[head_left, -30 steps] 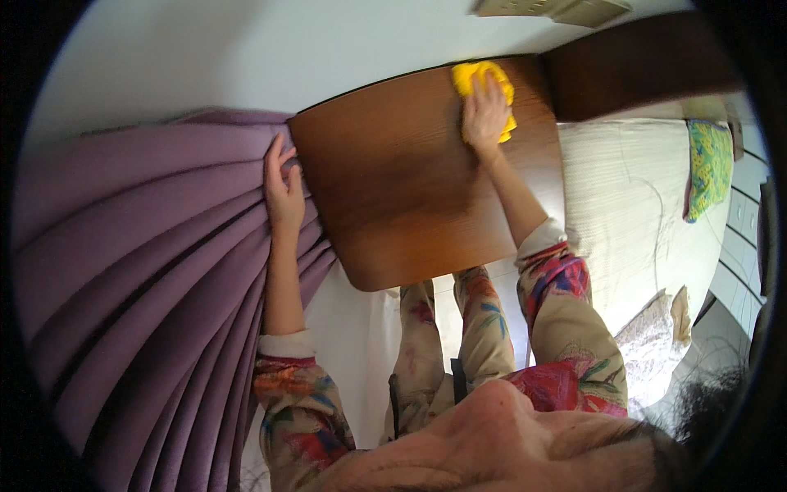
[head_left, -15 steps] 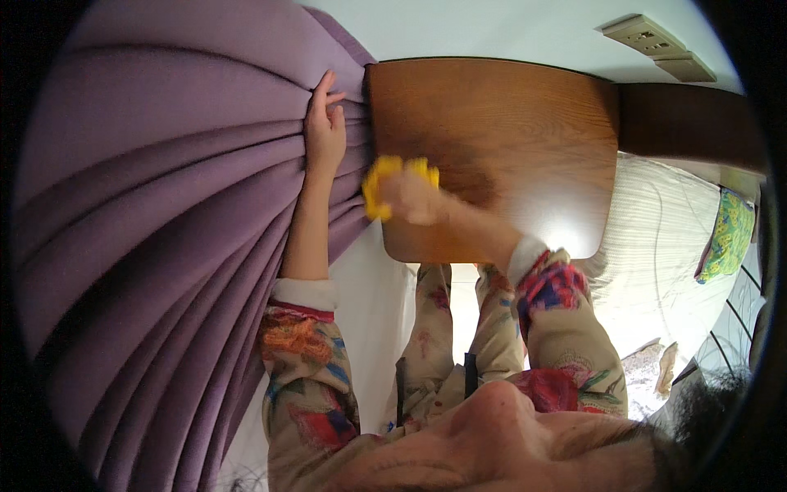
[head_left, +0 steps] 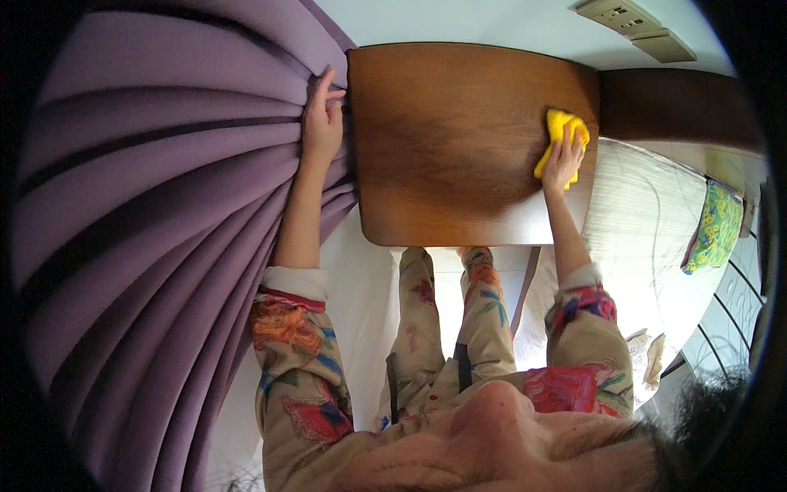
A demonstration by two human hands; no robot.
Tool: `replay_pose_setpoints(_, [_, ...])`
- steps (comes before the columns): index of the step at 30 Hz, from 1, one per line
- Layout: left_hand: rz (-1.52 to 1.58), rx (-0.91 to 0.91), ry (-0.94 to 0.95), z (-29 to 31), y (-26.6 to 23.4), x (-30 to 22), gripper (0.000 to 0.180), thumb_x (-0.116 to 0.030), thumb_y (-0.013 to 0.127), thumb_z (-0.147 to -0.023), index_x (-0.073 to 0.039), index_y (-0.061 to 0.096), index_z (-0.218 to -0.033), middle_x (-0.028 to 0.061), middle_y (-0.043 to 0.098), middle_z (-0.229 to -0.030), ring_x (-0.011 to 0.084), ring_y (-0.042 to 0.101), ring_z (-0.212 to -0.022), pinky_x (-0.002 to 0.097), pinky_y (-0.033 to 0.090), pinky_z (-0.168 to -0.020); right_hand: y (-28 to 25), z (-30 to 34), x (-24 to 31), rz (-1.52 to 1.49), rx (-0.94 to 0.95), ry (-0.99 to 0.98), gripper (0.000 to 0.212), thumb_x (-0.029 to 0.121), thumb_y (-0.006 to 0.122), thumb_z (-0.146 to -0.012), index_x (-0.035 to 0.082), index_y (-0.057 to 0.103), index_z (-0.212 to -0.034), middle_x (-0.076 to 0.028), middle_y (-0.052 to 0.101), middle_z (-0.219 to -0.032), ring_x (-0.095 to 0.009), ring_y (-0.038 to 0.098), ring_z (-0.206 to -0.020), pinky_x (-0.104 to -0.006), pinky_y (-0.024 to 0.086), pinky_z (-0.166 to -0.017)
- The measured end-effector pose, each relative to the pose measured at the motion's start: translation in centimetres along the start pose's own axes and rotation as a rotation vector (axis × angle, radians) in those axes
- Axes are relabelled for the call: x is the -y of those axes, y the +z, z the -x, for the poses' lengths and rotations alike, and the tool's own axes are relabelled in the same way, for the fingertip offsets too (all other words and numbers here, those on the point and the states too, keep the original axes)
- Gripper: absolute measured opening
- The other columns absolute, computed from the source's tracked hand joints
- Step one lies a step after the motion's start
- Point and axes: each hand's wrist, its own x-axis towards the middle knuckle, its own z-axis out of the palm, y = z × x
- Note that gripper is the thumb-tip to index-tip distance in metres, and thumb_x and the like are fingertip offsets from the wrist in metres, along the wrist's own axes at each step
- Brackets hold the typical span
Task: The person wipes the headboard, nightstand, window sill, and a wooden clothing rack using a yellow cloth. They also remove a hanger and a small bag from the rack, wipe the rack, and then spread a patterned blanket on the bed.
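Observation:
My right hand presses a folded yellow cloth onto the brown wooden tabletop, close to its right edge. Its fingers lie over the cloth and hold it. At the table's left edge, my left hand rests against the purple curtain, keeping the gathered folds off the wood. The fingers of that hand are stretched out, the index finger pointing away from me; part of the palm is hidden.
A bed with a pale striped cover adjoins the table on the right, with a green patterned pillow on it. A dark wooden headboard runs along the wall behind. Wall sockets sit above the table's far right corner.
My right hand has carried the yellow cloth from the table's left side across to its right side. The left hand stays against the curtain. The whole view has shifted slightly.

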Motion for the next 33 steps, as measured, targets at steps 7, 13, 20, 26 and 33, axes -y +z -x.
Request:
replay_pose_setpoints(7, [0.231, 0.076, -0.083, 4.6, 2.4, -1.4, 0.045, 0.008, 0.041, -0.089, -0.003, 0.046, -0.132, 0.0114, 0.056, -0.128, 0.0177, 0.063, -0.099, 0.0282, 0.046, -0.090, 7.0, 4.4, 20.1, -0.314, 0.340, -0.514, 0.031, 0.011, 0.055, -0.082, -0.001, 0.062, -0.110, -0.021, 0.062, -0.109, -0.035, 0.059, -0.101, -0.0452, 0.048, -0.082])
replay_pose_setpoints(13, [0.387, -0.098, -0.214, 13.0, 4.9, -2.1, 0.040, 0.004, 0.043, -0.090, -0.005, 0.050, -0.129, 0.0116, 0.061, -0.122, 0.0185, 0.065, -0.095, 0.0279, 0.049, -0.083, -1.5, 16.0, 19.0, -0.575, 1.003, -0.985, 0.038, 0.016, 0.058, -0.079, 0.017, 0.063, -0.117, -0.001, 0.048, -0.137, -0.027, 0.042, -0.125, -0.0449, 0.035, -0.100])
replay_pose_setpoints(20, [0.655, -0.181, -0.373, 24.5, 9.0, -2.4, 0.035, -0.002, 0.046, -0.094, -0.002, 0.049, -0.129, 0.0101, 0.058, -0.123, 0.0162, 0.062, -0.096, 0.0279, 0.047, -0.088, -2.0, 5.3, 6.9, -0.259, 0.634, -0.527, 0.043, 0.013, 0.063, -0.079, 0.019, 0.061, -0.121, -0.009, 0.053, -0.130, -0.034, 0.048, -0.116, -0.0471, 0.041, -0.093])
replay_pose_setpoints(26, [0.674, -0.119, -0.463, 35.3, 12.6, -4.6, 0.035, 0.000, 0.046, -0.094, -0.002, 0.048, -0.129, 0.0089, 0.058, -0.121, 0.0146, 0.060, -0.095, 0.0265, 0.045, -0.089, 1.0, 11.7, 16.1, -0.505, 0.406, -0.582, 0.037, 0.012, 0.068, -0.075, 0.021, 0.067, -0.111, -0.010, 0.053, -0.129, -0.034, 0.047, -0.116, -0.0465, 0.042, -0.088])
replay_pose_setpoints(33, [0.700, -0.214, -0.459, 41.1, 17.6, -5.6, 0.036, 0.002, 0.044, -0.092, -0.005, 0.049, -0.127, 0.0085, 0.062, -0.117, 0.0162, 0.064, -0.092, 0.0283, 0.048, -0.083, -6.8, 15.6, 9.3, -0.539, 0.762, -0.824, 0.045, 0.004, 0.070, -0.066, 0.021, 0.069, -0.107, -0.006, 0.053, -0.131, -0.035, 0.046, -0.117, -0.0466, 0.037, -0.097])
